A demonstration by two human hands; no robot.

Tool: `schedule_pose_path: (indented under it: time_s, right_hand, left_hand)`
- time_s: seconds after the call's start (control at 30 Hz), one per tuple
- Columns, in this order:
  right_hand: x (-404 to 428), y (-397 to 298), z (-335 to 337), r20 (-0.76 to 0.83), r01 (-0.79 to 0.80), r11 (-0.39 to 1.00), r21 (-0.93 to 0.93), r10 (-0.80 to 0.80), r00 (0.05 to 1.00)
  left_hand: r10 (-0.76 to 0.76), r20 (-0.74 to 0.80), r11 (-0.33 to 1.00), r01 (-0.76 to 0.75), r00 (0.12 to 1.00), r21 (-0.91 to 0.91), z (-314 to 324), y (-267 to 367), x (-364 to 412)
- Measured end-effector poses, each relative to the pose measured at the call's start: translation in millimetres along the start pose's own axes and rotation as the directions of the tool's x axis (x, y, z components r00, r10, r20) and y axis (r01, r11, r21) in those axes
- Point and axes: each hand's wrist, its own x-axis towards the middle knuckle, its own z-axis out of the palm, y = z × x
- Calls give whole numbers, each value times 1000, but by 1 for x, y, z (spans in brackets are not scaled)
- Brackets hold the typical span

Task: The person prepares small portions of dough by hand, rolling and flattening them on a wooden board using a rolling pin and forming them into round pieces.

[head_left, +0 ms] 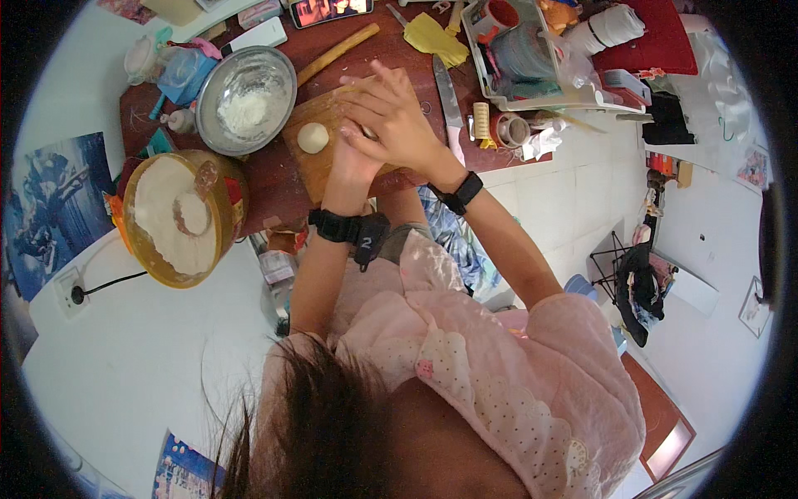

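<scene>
My left hand (356,148) is palm up beneath my right hand (389,118), which lies across it with spread fingers. Between the palms a small bit of pale dough (369,133) shows; most of it is hidden. Both hands are over a wooden board (305,174). On the board, to the left of my hands, rests a round ball of white dough (313,138). Farther left stands a metal bowl (283,78) with flour (244,112) in it. A wooden rolling pin (340,53) lies behind the board.
A yellow tub (218,249) of flour with a scoop (192,214) stands at the left. Right of the board lies a knife (446,90) with a pink handle. Beyond are a yellow cloth (435,38), a white basket (489,93) and a glass jar (514,130). A phone (330,11) stands at the back.
</scene>
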Motion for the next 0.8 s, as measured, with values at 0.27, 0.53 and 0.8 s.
schedule_pose_path:
  time_s: [0.27,0.53,0.8]
  right_hand:
    - [-9,-5,2,-107,53,957,285,-23,994]
    - [8,-10,-6,-17,-438,654,617,567,823]
    - [13,-29,0,84,-546,776,314,550,831]
  left_hand:
    - [-186,167,944,223,968,-244,-17,8,7]
    - [-224,474,850,409,852,-333,-21,2,8]
    - [-152,155,942,191,976,-276,2,-5,13]
